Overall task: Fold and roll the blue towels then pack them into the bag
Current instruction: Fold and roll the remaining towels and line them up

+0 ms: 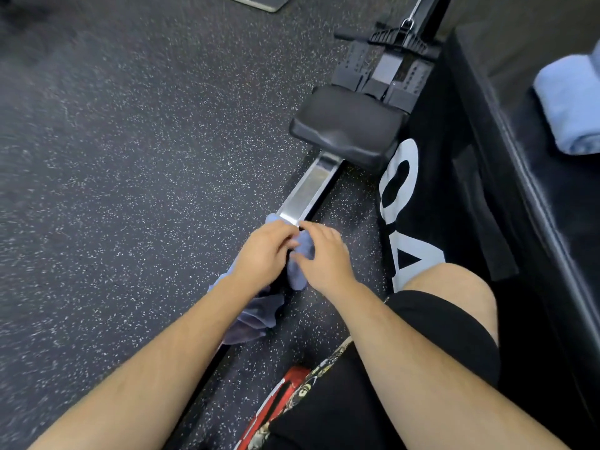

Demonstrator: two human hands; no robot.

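A blue towel (pixel 253 315) lies draped over the metal rail (pixel 306 193) of a rowing machine, low in the middle of the view. My left hand (pixel 266 251) and my right hand (pixel 324 254) both grip the towel's bunched upper end, fingers curled round the cloth. Part of the towel is hidden under my hands and left forearm. A rolled blue towel (pixel 571 105) lies on a black surface at the far right. A black bag with white letters (pixel 431 203) stands right of the rail.
The rowing machine's black seat (pixel 347 128) sits on the rail beyond my hands, its footrests (pixel 383 69) farther back. Speckled dark rubber floor (pixel 130 157) spreads to the left. My right knee (pixel 454 306) in black shorts is beside the bag.
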